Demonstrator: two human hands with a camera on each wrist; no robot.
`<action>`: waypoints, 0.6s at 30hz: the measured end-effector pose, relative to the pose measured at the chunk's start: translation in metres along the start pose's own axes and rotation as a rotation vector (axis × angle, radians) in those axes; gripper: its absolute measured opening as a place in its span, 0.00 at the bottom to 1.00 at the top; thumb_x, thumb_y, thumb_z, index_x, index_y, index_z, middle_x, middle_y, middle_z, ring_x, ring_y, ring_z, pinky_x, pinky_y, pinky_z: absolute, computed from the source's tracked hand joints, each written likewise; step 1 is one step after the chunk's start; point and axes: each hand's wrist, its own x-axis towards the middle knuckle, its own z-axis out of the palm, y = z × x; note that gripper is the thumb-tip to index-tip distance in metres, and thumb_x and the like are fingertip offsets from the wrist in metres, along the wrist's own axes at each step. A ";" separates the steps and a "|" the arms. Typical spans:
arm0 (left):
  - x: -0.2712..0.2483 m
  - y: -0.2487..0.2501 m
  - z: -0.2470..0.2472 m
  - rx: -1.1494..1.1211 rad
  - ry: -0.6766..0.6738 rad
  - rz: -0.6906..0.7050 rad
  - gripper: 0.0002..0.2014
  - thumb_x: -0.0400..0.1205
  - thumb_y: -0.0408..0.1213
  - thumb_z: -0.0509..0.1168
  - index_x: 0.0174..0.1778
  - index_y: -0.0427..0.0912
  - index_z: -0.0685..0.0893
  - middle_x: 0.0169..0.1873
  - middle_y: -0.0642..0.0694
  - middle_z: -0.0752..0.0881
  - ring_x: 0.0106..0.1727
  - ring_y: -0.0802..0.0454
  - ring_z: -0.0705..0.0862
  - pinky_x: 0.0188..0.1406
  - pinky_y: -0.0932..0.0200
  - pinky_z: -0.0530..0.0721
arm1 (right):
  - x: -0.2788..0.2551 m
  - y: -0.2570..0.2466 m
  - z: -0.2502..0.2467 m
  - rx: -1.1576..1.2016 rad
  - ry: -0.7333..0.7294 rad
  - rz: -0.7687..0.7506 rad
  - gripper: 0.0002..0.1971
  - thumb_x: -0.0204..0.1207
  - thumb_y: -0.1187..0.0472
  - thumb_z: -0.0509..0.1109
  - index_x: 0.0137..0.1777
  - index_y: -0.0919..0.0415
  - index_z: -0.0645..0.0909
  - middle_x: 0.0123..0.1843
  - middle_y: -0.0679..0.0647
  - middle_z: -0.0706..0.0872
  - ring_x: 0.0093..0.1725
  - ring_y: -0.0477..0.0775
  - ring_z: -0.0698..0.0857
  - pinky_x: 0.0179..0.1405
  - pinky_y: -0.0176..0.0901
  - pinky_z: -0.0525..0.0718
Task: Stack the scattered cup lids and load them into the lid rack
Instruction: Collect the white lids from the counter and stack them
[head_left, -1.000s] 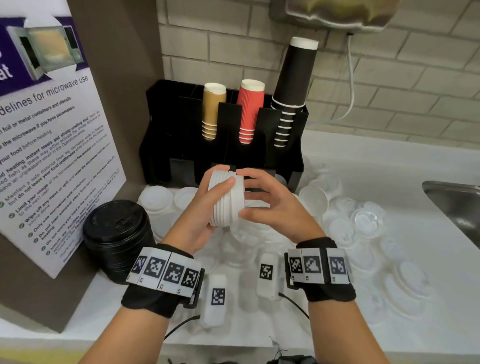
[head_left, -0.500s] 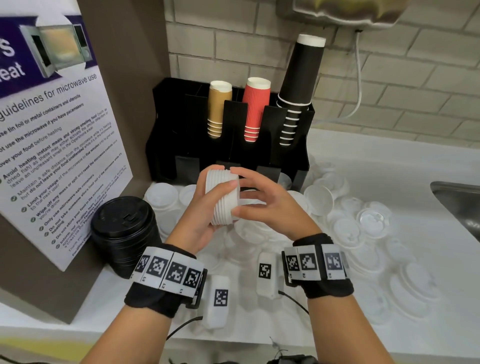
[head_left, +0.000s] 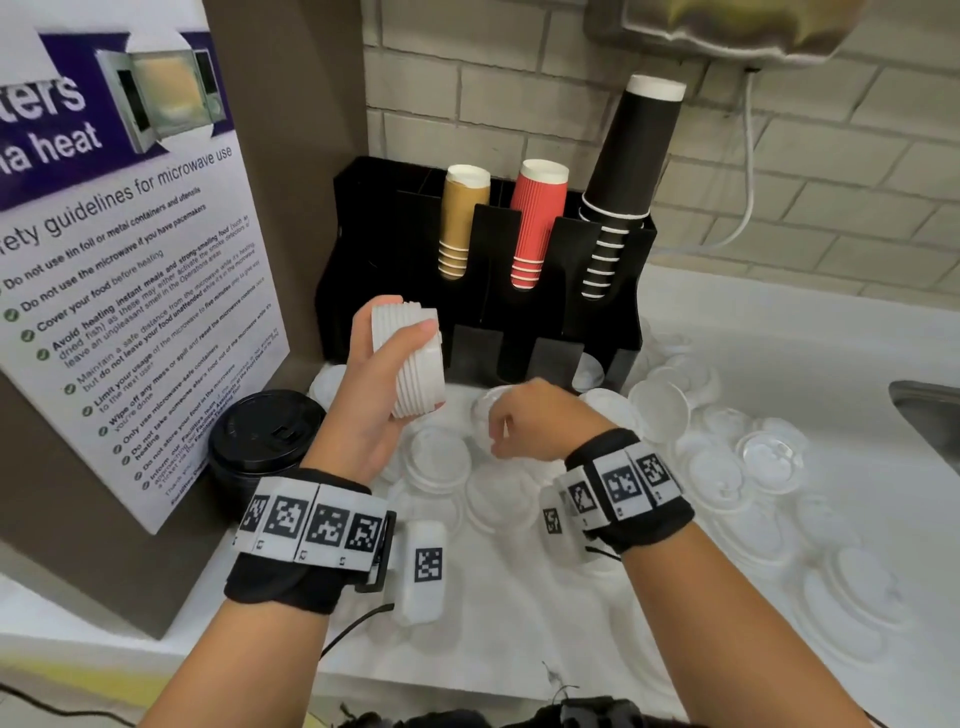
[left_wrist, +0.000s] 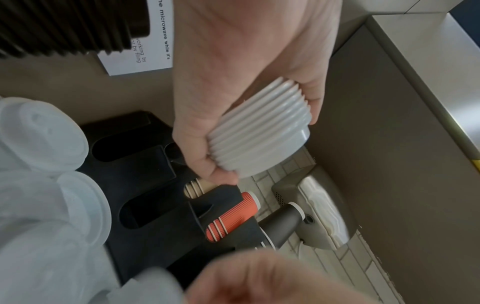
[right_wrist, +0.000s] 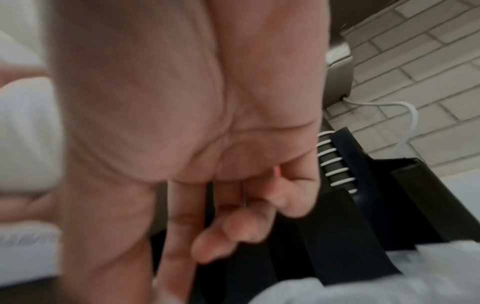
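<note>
My left hand (head_left: 389, 338) grips a stack of white cup lids (head_left: 415, 374) on its side, thumb across the front, held in the air before the black rack (head_left: 613, 291). The left wrist view shows the ribbed lid stack (left_wrist: 259, 127) wrapped by fingers and thumb, above the rack's dark front slots (left_wrist: 145, 214). My right hand (head_left: 498, 431) hangs low over the scattered white and clear lids (head_left: 717, 473) on the counter. In the blurred right wrist view its fingers (right_wrist: 233, 230) curl loosely with nothing seen between them.
The rack holds tan (head_left: 462, 223), red (head_left: 535, 228) and black (head_left: 634, 171) paper cup stacks. A stack of black lids (head_left: 270, 436) stands at the left by a microwave poster (head_left: 130, 260). A sink (head_left: 930, 415) lies at the right edge. A wall unit (head_left: 727, 26) hangs above.
My right hand has let go of the lid stack and dropped toward the loose lids on the counter. The left hand keeps the stack alone, shifted slightly left and up.
</note>
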 end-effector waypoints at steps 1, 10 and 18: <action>0.001 0.001 -0.001 -0.006 0.001 0.002 0.21 0.69 0.48 0.71 0.58 0.64 0.77 0.54 0.52 0.81 0.52 0.50 0.82 0.34 0.54 0.85 | 0.002 0.000 -0.005 0.046 0.072 -0.002 0.08 0.73 0.52 0.74 0.50 0.53 0.87 0.45 0.46 0.81 0.51 0.53 0.84 0.54 0.50 0.84; 0.005 0.002 0.001 -0.007 -0.008 0.005 0.23 0.69 0.49 0.71 0.60 0.63 0.76 0.58 0.50 0.79 0.55 0.48 0.81 0.37 0.52 0.85 | -0.008 -0.012 0.028 -0.143 -0.228 0.040 0.39 0.62 0.48 0.83 0.72 0.53 0.72 0.63 0.51 0.78 0.60 0.55 0.80 0.55 0.46 0.80; 0.009 0.002 0.001 -0.005 -0.028 -0.005 0.23 0.69 0.49 0.71 0.61 0.62 0.76 0.59 0.49 0.79 0.57 0.46 0.81 0.41 0.48 0.86 | -0.004 0.000 0.031 0.057 -0.203 0.046 0.37 0.62 0.51 0.82 0.72 0.48 0.70 0.63 0.50 0.78 0.61 0.53 0.78 0.57 0.46 0.80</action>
